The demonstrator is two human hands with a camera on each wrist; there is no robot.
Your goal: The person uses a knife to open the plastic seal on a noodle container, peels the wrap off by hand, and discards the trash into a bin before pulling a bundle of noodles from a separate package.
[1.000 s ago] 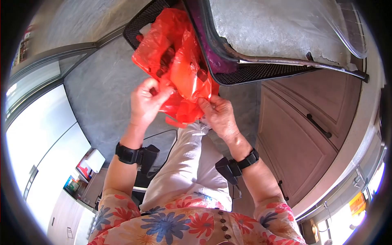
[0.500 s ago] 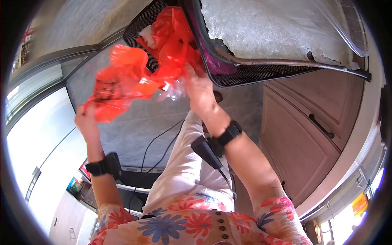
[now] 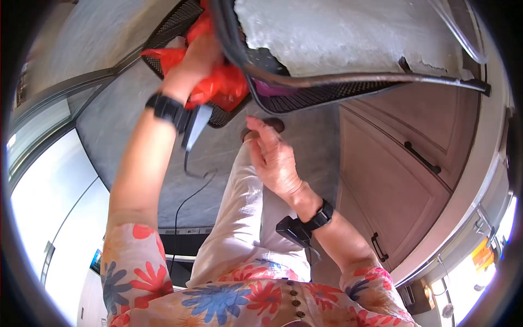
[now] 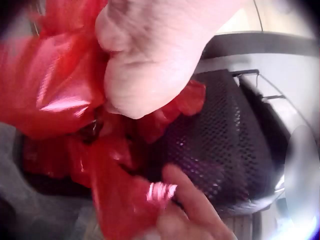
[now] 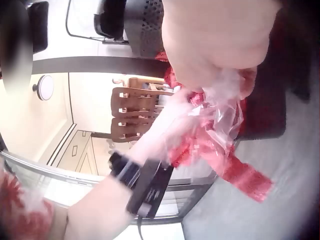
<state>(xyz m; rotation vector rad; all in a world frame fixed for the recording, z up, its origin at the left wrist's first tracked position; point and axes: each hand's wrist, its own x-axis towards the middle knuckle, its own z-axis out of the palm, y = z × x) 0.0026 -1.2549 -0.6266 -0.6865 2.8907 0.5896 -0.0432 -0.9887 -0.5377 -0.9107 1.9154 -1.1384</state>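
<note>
The red plastic bag (image 3: 218,84) lies crumpled in a black mesh basket (image 3: 160,32) at the upper left of the head view. My left hand (image 3: 204,57) reaches into the basket and grips the bag, its fingertips hidden. Red folds spill out around it in the left wrist view. My right hand (image 3: 278,166) hovers below the basket in the head view, fingers loosely extended, holding nothing there. A bit of clear plastic (image 5: 225,120) shows by the right hand in the right wrist view.
A second black mesh basket with a worn metal rim (image 3: 327,82) and torn whitish lining (image 3: 338,35) overhangs the first. Cabinet doors (image 3: 392,147) stand on the right, a white cabinet (image 3: 60,185) on the left. A black cable (image 3: 180,207) trails from my left wrist camera.
First both hands held the red bag; then my left hand drew part of it out leftward. Now the left hand is in the basket with it, and the right hand has withdrawn downward.
</note>
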